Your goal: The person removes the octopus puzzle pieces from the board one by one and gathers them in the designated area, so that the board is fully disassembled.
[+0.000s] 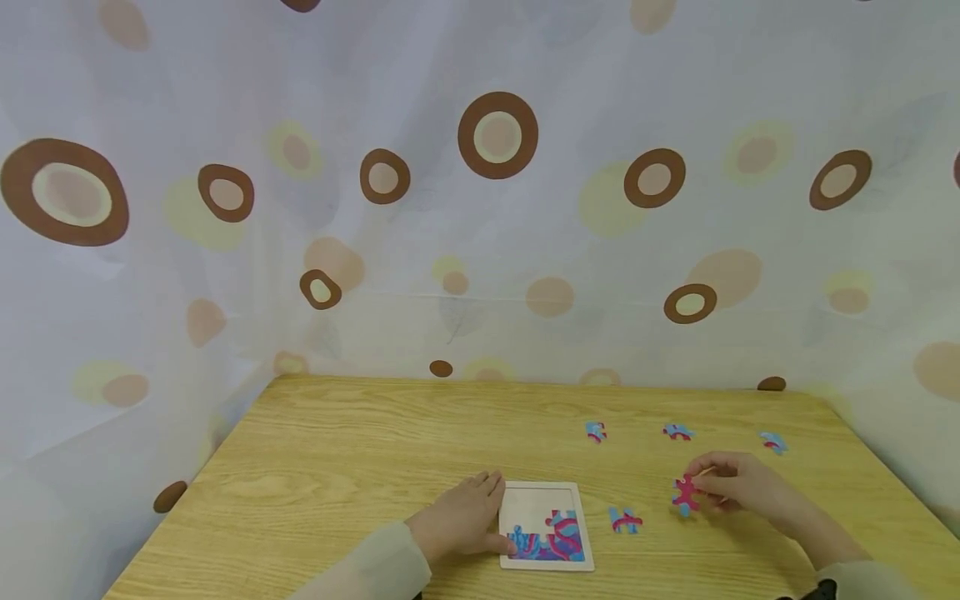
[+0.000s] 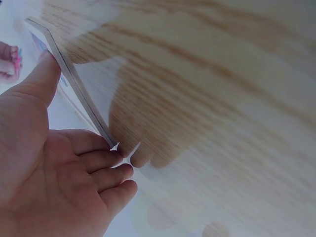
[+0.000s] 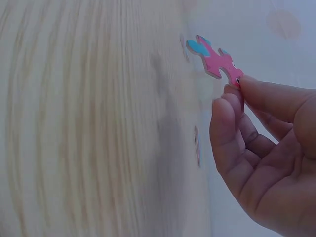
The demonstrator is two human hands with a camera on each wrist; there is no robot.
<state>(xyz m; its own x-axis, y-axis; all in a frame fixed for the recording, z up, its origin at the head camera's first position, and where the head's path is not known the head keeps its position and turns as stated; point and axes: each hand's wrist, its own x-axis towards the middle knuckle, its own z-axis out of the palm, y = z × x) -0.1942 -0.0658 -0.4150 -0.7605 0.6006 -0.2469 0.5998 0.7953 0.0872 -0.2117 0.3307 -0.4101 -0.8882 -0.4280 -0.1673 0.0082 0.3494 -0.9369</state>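
Note:
My left hand (image 1: 463, 518) rests at the left side of a shallow white puzzle tray (image 1: 528, 510). In the left wrist view its thumb (image 2: 42, 76) lies over the tray's edge, and the straight fingers reach toward a corner. Joined pink, blue and purple pieces (image 1: 564, 543) fill the tray's near part and right side; the upper left shows bare white. To the right, my right hand (image 1: 746, 487) pinches a pink jigsaw piece (image 1: 686, 493) with blue tabs between thumb and fingertips. The right wrist view shows that piece (image 3: 217, 64) raised above the table.
A loose jigsaw piece (image 1: 625, 520) lies just right of the tray. Farther back are three more: a left piece (image 1: 596, 431), a middle piece (image 1: 678, 432) and a right piece (image 1: 773, 442). A spotted curtain (image 1: 498, 250) hangs behind the wooden table (image 1: 337, 450).

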